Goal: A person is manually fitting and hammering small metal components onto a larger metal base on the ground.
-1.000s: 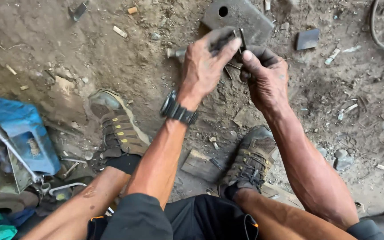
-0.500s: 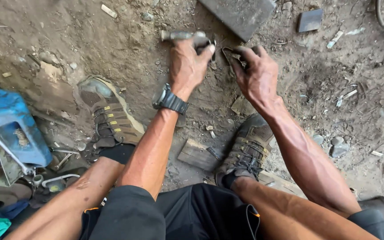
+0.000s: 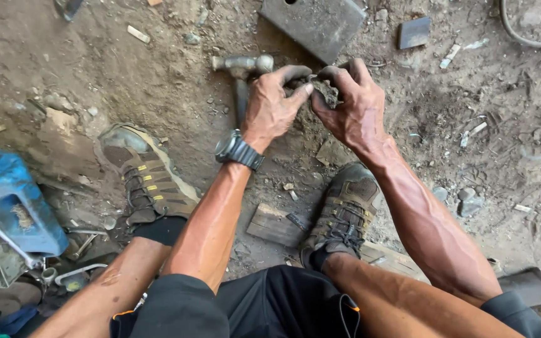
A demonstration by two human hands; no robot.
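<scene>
A small dark part (image 3: 324,91) sits between the two hands, just above the ground and in front of the person's feet; it is dirty and mostly covered, so I cannot tell what kind of part it is. The left hand (image 3: 275,103) pinches it from the left with thumb and fingertips, and the right hand (image 3: 350,103) closes on it from the other side, so each grip is narrow and holds the same piece. Holding it from both sides like this keeps the piece steady and lets the fingers work on it close to the eyes. A black watch (image 3: 238,150) is on the left wrist. Just behind the left hand a hammer (image 3: 241,67) lies on the ground, its metal head to the far side and its handle running under the hand, near enough to be taken up quickly. Farther away a flat grey metal plate (image 3: 316,22) with a hole lies on the soil, near the hammer head; it may serve as a hard base. The person squats, with the left shoe (image 3: 147,178) and the right shoe (image 3: 344,209) set apart, which gives room for the arms between the knees. A small wood block (image 3: 275,225) lies just beside the right shoe, and a blue container (image 3: 7,200) with metal scraps stands well apart on the left.
</scene>
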